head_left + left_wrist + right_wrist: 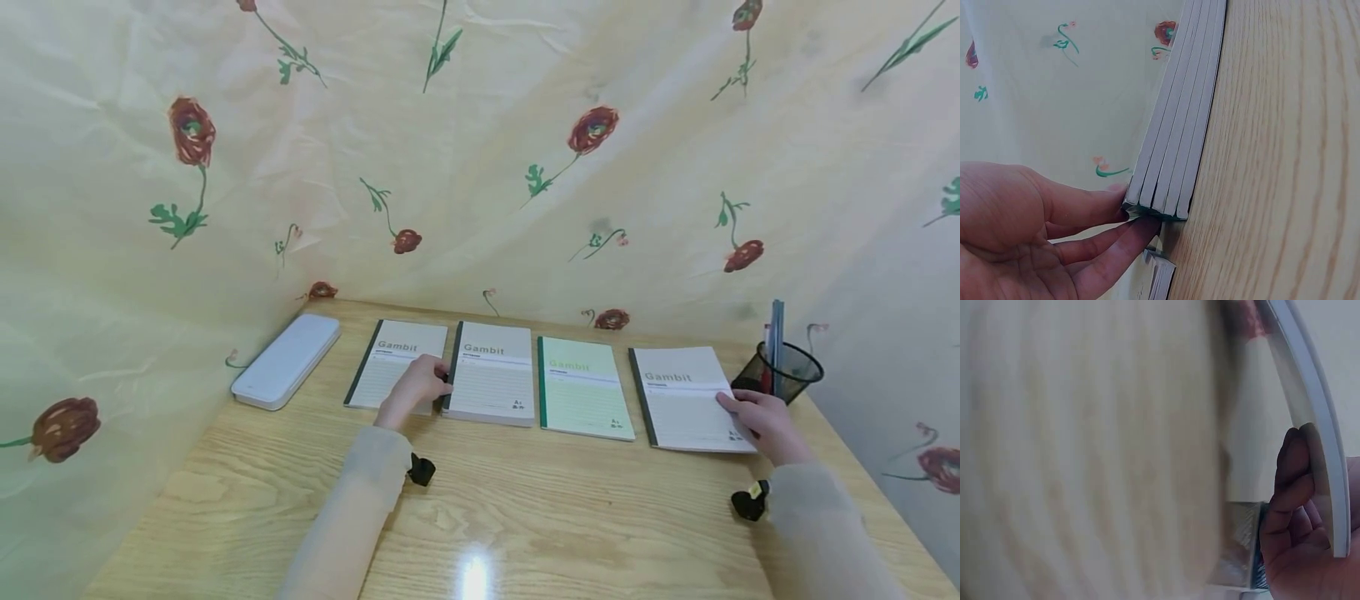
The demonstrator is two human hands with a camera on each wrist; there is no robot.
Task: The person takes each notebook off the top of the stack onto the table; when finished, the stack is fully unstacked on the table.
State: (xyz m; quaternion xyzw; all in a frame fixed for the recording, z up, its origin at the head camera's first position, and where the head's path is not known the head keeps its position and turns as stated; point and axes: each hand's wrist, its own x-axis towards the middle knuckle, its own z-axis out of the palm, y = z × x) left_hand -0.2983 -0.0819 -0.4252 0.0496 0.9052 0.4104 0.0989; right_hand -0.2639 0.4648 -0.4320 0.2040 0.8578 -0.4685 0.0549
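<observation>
My left hand (422, 383) is at the dark spine of a thick stack of white "Gambit" notebooks (491, 375). In the left wrist view, its thumb meets the stack's top corner, with the fingers (1107, 265) against the spine side; several notebooks (1175, 119) show as layered pages. On the right, my right hand (763, 421) grips a white notebook (678, 412) by its right edge, thumb on the cover. Seen from the right wrist, the fingers (1294, 462) curl behind that notebook (1325, 419).
A light green notebook (585, 392) lies between the two white ones. Another white notebook (386, 375) is left of the stack. A white oblong case (287, 360) sits at the far left. Behind my right hand, a black mesh pen cup (804, 368) leans, holding pens. Floral cloth (480, 167) hangs behind the wooden table (570, 517).
</observation>
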